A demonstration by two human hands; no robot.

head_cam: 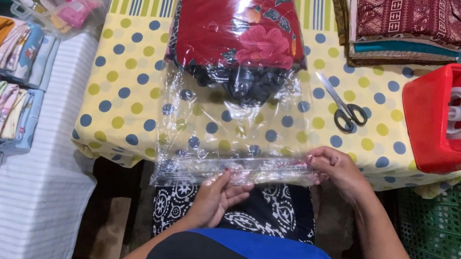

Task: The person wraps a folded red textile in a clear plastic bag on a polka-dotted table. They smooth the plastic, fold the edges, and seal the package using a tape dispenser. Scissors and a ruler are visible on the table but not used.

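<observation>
A low table (125, 94) covered in a yellow dotted cloth fills the view. On its middle lies a folded red floral fabric (238, 20) inside a clear plastic bag (226, 116), whose open end stretches toward the table's near edge. There the end is rolled into a narrow strip that overhangs the edge. The left hand (218, 198) reaches up from below the table edge, palm up, its fingers curled under the strip and pinching it. The right hand (336, 170) rests at the strip's right end, forearm angled in from the right, fingers bent over the plastic and gripping it. A red tape dispenser (439, 116) sits at the table's right corner, black-handled scissors (342, 107) just left of it.
</observation>
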